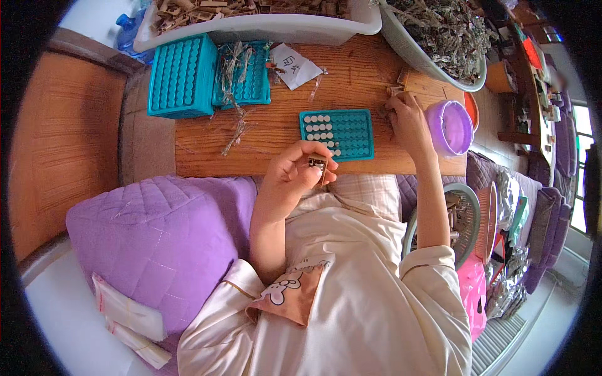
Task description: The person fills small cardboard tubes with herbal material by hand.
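Observation:
My left hand (290, 182) is closed around a small brown box-like piece (318, 162) with a dark, patterned opening, held just in front of the tray's near edge. Beyond it on the wooden table lies a teal tray (354, 135) of round slots; white round pieces (318, 127) fill its left columns. My right hand (411, 122) reaches to the table's right side, its fingers bent together and pointing down. What its fingertips hold, if anything, is hidden. Close by stand a purple round tub (453, 128) and a small brown piece (395, 91).
Stacked teal trays (182, 75) stand at the back left, beside another teal tray (257, 94) with clear wrappers on it. A white paper (295, 66) lies near them. Behind are a white bin (263, 26) of brown pieces and a basin (426, 59) of wrappers. A basket (473, 216) sits at right.

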Available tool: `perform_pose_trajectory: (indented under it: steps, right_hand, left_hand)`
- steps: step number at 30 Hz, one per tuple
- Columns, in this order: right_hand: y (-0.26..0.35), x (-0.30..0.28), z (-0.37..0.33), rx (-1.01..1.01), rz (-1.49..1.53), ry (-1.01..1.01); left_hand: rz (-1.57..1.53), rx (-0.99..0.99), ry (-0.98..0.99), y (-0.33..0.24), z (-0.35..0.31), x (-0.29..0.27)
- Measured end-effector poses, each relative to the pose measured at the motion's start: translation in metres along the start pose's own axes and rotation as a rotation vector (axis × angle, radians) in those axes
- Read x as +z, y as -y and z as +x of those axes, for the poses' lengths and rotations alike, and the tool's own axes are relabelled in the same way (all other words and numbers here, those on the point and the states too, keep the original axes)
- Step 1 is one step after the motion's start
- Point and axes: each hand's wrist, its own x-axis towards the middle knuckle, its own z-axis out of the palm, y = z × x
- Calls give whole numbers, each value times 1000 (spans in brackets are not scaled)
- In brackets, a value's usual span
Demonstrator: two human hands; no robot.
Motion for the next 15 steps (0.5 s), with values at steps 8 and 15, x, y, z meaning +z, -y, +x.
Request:
perform_pose_trajectory:
  steps: [8, 15]
  right_hand:
    - [11, -4, -4, 126, 313, -177]
    - [35, -8, -22, 212, 961, -77]
  left_hand:
    - [-93, 53, -59, 2, 2, 6]
    - [-157, 135, -87, 5, 2, 7]
